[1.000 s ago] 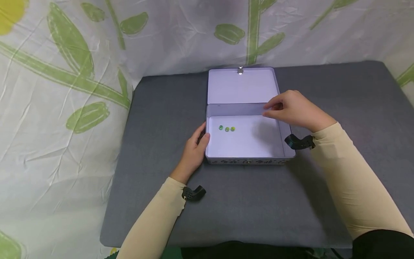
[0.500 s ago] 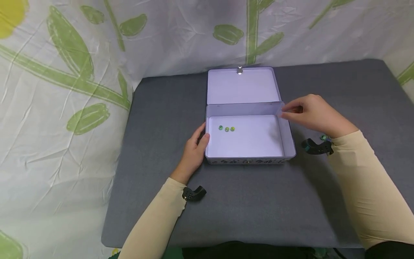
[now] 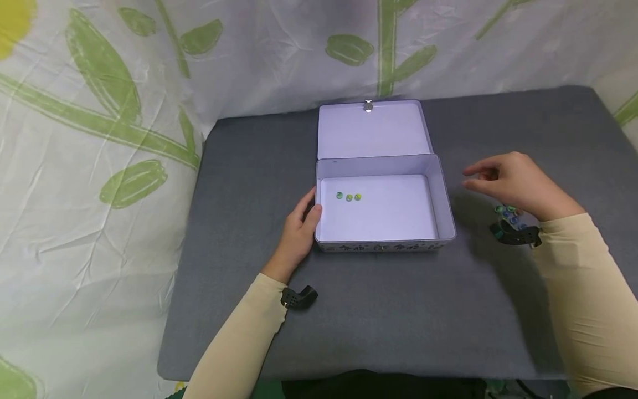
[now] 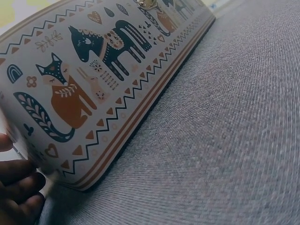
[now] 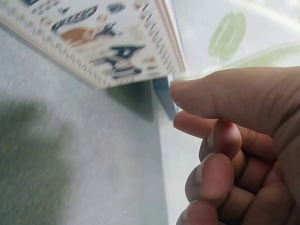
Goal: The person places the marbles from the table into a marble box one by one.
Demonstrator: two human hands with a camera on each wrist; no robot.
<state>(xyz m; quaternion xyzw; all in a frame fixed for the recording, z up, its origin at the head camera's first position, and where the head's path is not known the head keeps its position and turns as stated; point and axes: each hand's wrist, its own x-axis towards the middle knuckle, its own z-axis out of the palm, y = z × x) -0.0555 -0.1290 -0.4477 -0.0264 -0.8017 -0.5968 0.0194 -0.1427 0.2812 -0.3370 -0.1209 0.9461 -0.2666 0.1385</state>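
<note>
An open tin box stands in the middle of the table in the head view, its hinged lid laid back. Three small green and yellow marble-like rounds lie in its left part. My left hand holds the box at its left side, thumb at the rim and fingers against the outer wall. Right of the box, my right hand hovers above the table, its fingers loosely bent and nothing between them. Animal figures decorate the box's front in the left wrist view.
More small glassy rounds, blue, green and orange, are gathered on the grey tabletop beneath my right wrist, which partly hides them. A white sheet with green leaves hangs behind the table and along its left.
My right hand has moved right, from above the box's right part to past its right wall, uncovering some of the rounds on the table. The left hand stays at the box.
</note>
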